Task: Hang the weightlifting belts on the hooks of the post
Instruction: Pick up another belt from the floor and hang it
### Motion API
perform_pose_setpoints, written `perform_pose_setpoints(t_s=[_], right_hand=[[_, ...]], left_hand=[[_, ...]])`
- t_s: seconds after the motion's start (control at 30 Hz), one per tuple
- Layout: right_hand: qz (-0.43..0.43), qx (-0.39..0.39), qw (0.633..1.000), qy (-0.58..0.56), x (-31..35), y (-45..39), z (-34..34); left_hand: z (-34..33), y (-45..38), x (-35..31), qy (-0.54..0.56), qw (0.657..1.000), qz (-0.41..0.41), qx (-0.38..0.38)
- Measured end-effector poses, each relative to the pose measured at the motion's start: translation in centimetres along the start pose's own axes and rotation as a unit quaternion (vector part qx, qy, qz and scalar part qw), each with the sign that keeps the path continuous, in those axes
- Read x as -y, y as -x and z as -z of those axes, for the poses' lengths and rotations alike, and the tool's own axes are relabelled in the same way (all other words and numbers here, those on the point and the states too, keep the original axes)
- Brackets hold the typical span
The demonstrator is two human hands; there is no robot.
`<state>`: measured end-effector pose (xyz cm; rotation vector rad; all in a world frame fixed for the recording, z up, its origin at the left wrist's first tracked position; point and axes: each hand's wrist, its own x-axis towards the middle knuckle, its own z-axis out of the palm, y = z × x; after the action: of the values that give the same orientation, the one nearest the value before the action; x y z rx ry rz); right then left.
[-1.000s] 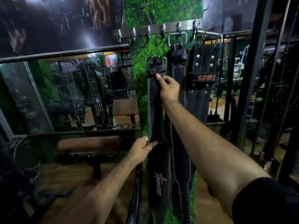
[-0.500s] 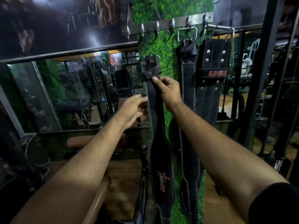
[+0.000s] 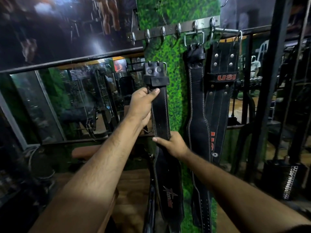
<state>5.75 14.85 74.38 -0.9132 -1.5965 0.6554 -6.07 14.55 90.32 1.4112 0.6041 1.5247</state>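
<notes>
Black leather, the belt (image 3: 160, 115) hung upright at the centre of the frame, its buckle end (image 3: 155, 74) below the hook rail (image 3: 175, 30) and not on any hook; my left hand (image 3: 143, 105) was clenched around it just under the buckle, and my right hand (image 3: 171, 143) gripped it lower down. To its right, against the green turf post (image 3: 175, 68), a second belt (image 3: 196, 101) hung from a hook by its metal loop. Further right hung the red-lettered USI belt (image 3: 222, 78).
</notes>
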Motion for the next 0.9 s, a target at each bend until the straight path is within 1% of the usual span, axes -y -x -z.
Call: perform_pose_setpoints(t_s=[0.1,0.13,0.17,0.27,0.3,0.33,0.37,0.4,0.43,0.5,0.53,0.57,0.6,0.67,0.7,0.83,0.9], right_hand=[[-0.042,-0.019,0.988,0.149,-3.2,2.0,-0.1],[-0.064,-0.004,0.981,0.183,-3.7,2.3,0.1],[-0.086,0.019,0.971,0.222,-3.9,2.5,0.5],[-0.17,0.131,0.93,0.299,-2.9,2.3,1.9],[-0.181,0.158,0.923,0.302,-1.9,1.8,2.1],[-0.173,0.162,0.935,0.264,-0.7,1.0,2.0],[-0.145,0.145,0.959,0.197,0.5,-0.1,1.7],[-0.103,0.113,0.98,0.128,1.7,-1.2,1.2],[-0.062,0.082,0.992,0.071,2.9,-2.2,0.7],[0.011,0.045,0.998,0.049,3.3,-3.6,0.1],[0.015,0.032,0.997,0.069,2.9,-3.5,0.0],[0.002,0.025,0.996,0.085,2.0,-2.8,-0.1],[-0.029,0.025,0.992,0.121,0.7,-2.0,0.0],[-0.108,0.039,0.974,0.194,-1.2,0.1,0.3],[-0.135,0.043,0.965,0.22,-2.3,0.9,0.4],[-0.197,0.066,0.941,0.269,-4.2,2.5,0.4],[-0.225,0.1,0.919,0.309,-4.8,2.5,1.1]], left_hand=[[-0.8,-0.4,-0.1,0.006,0.999,0.027,-0.029],[-1.0,-0.5,0.1,-0.002,0.999,0.033,-0.041],[-1.1,-0.4,0.2,-0.008,0.998,0.037,-0.057],[-0.5,-1.0,0.3,0.006,0.994,0.025,-0.11],[-0.2,-1.3,0.3,0.003,0.992,0.014,-0.128],[0.1,-1.6,0.4,-0.002,0.99,0.006,-0.142],[0.2,-1.9,0.4,-0.008,0.989,0.002,-0.149],[0.2,-2.0,0.4,-0.006,0.988,0.006,-0.152],[0.2,-2.1,0.4,0.001,0.989,0.012,-0.15],[0.2,-2.4,0.0,0.019,0.988,0.029,-0.148],[0.3,-2.6,-0.3,0.029,0.988,0.035,-0.149],[0.3,-2.8,-0.5,0.045,0.987,0.038,-0.15],[0.4,-2.8,-0.7,0.059,0.986,0.044,-0.152],[0.3,-2.4,-0.9,0.061,0.984,0.054,-0.159],[0.2,-2.1,-0.9,0.058,0.985,0.06,-0.15],[0.3,-0.7,0.0,0.065,0.98,0.088,-0.163],[1.0,-0.4,1.0,0.066,0.976,0.095,-0.182]])
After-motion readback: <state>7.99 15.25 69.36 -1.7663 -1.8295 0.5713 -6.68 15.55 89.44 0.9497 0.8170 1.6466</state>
